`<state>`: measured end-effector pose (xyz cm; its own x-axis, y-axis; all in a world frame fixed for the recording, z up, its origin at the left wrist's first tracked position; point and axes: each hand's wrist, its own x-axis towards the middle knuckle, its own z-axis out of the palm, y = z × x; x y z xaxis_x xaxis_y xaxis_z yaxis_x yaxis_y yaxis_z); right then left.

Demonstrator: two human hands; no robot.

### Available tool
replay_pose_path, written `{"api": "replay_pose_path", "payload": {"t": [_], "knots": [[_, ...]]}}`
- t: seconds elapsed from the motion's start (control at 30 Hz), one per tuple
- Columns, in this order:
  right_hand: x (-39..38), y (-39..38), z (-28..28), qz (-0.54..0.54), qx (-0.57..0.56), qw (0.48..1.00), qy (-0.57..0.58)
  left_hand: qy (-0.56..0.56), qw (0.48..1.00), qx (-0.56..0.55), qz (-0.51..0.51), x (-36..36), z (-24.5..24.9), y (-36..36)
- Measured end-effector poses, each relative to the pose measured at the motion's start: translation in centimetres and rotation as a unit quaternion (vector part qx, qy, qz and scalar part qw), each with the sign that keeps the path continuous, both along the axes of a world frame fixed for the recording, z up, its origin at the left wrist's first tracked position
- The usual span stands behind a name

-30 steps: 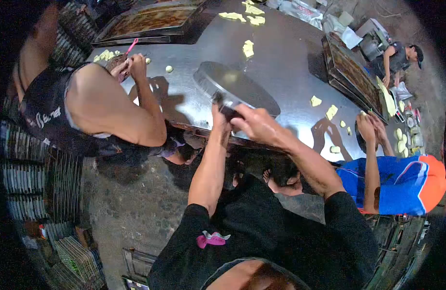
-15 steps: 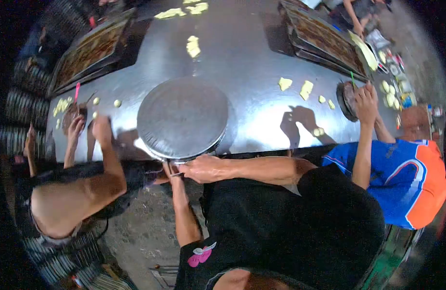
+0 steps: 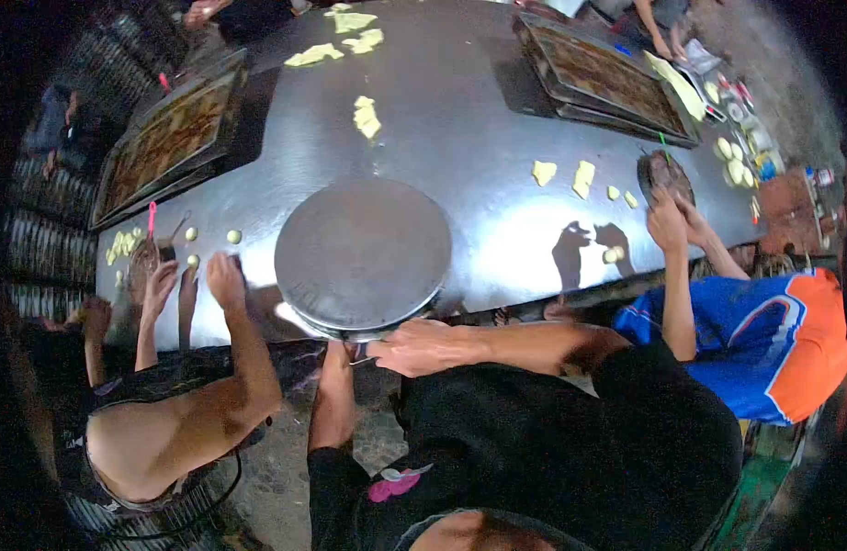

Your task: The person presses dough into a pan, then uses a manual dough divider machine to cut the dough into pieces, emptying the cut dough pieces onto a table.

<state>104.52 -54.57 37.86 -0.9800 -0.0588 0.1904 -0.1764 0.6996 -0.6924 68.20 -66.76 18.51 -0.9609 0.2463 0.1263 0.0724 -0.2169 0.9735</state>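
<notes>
A large round metal pan [image 3: 364,257], seen from above with a flat grey top, stands at the near edge of the metal table. My right hand [image 3: 422,346] is closed at its near rim, beside a thin metal loop [image 3: 359,359] that looks like a handle. Just left of it, my left hand [image 3: 337,356] reaches up under the rim. The rim and shadow hide the left fingers. Both hands are close together, and what lies beneath the pan's top is mostly hidden.
Pale dough pieces [image 3: 367,118] lie beyond the pan; more dough [image 3: 584,178] lies to the right. Large trays [image 3: 171,138] stand on both sides. At left, a co-worker's hand [image 3: 226,280] is near small dough balls; at right, another's hands [image 3: 670,220] are at a dark bowl [image 3: 658,170].
The whole view has shifted and tilted slightly, so the pan appears lower and further right. My hands stay at its near rim. The right co-worker's hands have moved down and left.
</notes>
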Motion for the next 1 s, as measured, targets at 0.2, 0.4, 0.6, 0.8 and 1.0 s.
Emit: {"api": "replay_pose_path", "payload": {"t": [0.2, 0.4, 0.6, 0.8, 1.0], "knots": [[-0.4, 0.3, 2.3, -0.024, 0.029, 0.999, -0.037, 0.168, 0.95, -0.254, 0.068, -9.2, 7.7, 0.6], [-0.4, 1.2, 4.2, -0.033, 0.036, 0.997, -0.056, 0.394, 0.715, -0.571, -0.087, -3.1, 8.1, -0.6], [-0.2, 2.4, 6.3, -0.06, 0.06, 0.996, -0.036, 0.463, 0.688, -0.527, -0.183, 4.8, 7.4, 8.3], [-2.4, 7.5, 12.4, -0.119, -0.008, 0.988, -0.102, 0.502, 0.678, -0.47, -0.26, 10.7, 6.9, 17.3], [-5.3, 15.2, 17.5, -0.272, -0.019, 0.962, -0.033, 0.461, 0.748, -0.411, -0.243, 15.1, 12.3, 19.9]]}}
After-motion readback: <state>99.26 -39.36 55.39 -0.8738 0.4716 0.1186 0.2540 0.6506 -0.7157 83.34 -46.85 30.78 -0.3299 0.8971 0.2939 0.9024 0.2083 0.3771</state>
